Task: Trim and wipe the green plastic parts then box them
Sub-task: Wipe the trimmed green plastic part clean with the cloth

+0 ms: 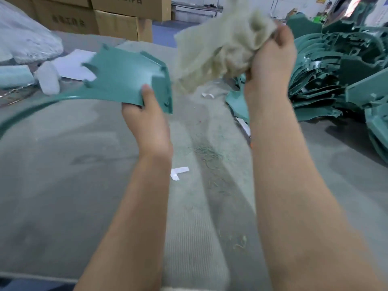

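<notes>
Currently wipe step: left hand (pixel 147 120) gripped green part (pixel 117 80) at 10 o'clock; right hand (pixel 270 59) clutched rag (pixel 218 51) at 1 o'clock, clear of it. Next, probably rag onto part.

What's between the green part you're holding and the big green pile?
The head view shows the right hand gripping a crumpled pale cloth there, raised above the grey table.

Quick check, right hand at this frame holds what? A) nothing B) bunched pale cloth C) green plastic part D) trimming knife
B: the right hand grips a bunched pale cloth raised above the table, while the left hand pinches the green plastic part by its edge.
</notes>
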The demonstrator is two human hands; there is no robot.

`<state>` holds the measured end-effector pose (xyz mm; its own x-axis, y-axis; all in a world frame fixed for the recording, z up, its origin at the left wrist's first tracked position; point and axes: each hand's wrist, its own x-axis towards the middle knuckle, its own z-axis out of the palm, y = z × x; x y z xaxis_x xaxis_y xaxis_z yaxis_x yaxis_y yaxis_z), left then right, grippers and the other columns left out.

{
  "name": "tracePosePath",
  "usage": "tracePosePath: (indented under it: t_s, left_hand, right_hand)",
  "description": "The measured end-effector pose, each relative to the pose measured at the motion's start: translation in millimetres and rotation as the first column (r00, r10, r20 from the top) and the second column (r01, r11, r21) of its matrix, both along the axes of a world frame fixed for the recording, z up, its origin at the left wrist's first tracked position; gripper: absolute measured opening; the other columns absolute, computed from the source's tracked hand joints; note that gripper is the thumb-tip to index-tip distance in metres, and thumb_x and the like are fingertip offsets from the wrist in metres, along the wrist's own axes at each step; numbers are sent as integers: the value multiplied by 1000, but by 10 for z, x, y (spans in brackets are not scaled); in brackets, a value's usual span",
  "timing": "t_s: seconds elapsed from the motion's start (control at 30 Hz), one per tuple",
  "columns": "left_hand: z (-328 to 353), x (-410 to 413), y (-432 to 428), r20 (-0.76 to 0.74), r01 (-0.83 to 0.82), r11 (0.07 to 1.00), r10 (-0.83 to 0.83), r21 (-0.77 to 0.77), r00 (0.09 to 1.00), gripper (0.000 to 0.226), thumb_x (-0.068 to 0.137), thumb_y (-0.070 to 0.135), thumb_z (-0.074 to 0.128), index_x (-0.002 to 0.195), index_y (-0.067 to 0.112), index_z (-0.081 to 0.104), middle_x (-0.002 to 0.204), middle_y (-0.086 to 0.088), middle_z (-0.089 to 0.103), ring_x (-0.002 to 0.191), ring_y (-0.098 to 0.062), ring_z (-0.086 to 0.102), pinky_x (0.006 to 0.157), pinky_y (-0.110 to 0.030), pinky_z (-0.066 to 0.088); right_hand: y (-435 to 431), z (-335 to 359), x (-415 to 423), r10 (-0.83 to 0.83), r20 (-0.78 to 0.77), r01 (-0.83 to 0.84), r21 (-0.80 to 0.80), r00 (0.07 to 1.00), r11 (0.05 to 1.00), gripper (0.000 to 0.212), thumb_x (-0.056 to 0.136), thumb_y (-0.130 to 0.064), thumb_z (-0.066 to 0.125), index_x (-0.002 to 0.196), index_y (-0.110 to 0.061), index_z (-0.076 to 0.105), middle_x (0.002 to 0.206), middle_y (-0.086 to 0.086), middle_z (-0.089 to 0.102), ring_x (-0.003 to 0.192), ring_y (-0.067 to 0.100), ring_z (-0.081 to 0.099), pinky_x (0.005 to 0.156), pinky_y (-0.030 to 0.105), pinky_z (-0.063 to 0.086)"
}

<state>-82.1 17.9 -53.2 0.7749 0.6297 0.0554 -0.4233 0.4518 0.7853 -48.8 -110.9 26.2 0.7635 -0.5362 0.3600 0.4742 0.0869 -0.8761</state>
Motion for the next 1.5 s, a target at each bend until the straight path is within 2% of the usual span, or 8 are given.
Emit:
tracePosePath:
  t_s: [0.13,0.23,0.43,0.7,0.87,1.0,1.23,1.5]
  left_hand:
    - [-101,3,-200,-7,340,938,-341,-68,940,16,99,9,49,98,22,58,99,2,68,92,-18,67,80,-32,57]
    - [-121,-18,-278,52,489,864,-487,-118,872,20,99,3,43,103,17,57,101,-4,65,91,-18,64,78,-31,55]
    - [-117,-86,-371,74,666,744,-662,-60,746,25,100,10,37,98,14,62,84,0,73,78,-11,69,71,-22,56]
    - [-210,-91,-452,-205,587,703,-555,402,806,27,88,50,51,96,25,57,103,-3,69,99,-22,65,95,-53,49]
    - [-128,0,-326,-4,460,877,-464,140,886,15,101,28,45,96,27,59,87,14,73,88,-9,70,78,-34,56]
    - [-85,-33,-225,199,606,772,-574,-193,794,16,101,27,45,105,22,60,100,4,72,91,-14,69,90,-38,54]
    - [-76,-182,-365,13,884,467,-884,-34,468,31,98,35,41,117,20,60,111,0,69,100,-16,65,87,-32,51]
    - [-72,-120,-287,45,770,632,-770,-84,637,31,102,30,39,117,11,59,107,-9,71,94,-26,68,85,-46,55]
  right_hand:
    - [-111,142,-157,304,174,-340,244,937,908,37,94,7,26,118,3,54,103,19,62,89,29,61,76,42,55]
    - [-79,24,-252,-7,57,18,-195,998,981,27,89,-3,38,99,2,63,98,16,66,90,27,61,77,40,52]
    - [93,-842,-553,7,-71,-61,-799,997,598,42,90,-26,66,115,5,55,118,17,58,112,29,51,98,34,39]
    - [-424,-968,-346,-320,-248,186,-446,914,875,19,91,-10,56,108,-12,47,109,8,58,101,25,56,95,45,45]
    - [-624,-883,-366,-197,-348,212,7,917,977,26,100,-30,45,121,-17,54,113,5,65,89,16,60,85,32,52]
    - [-509,-844,-359,212,-315,-106,322,925,941,37,102,-40,43,124,-16,61,117,4,69,104,21,67,87,38,56]
    - [-76,-800,-527,316,-260,-358,-137,913,923,9,94,-8,52,101,-9,58,121,25,63,85,13,70,81,29,57]
    - [-242,-773,-535,505,-245,-560,-292,827,775,35,87,16,54,121,9,55,110,14,67,90,15,65,75,26,55]
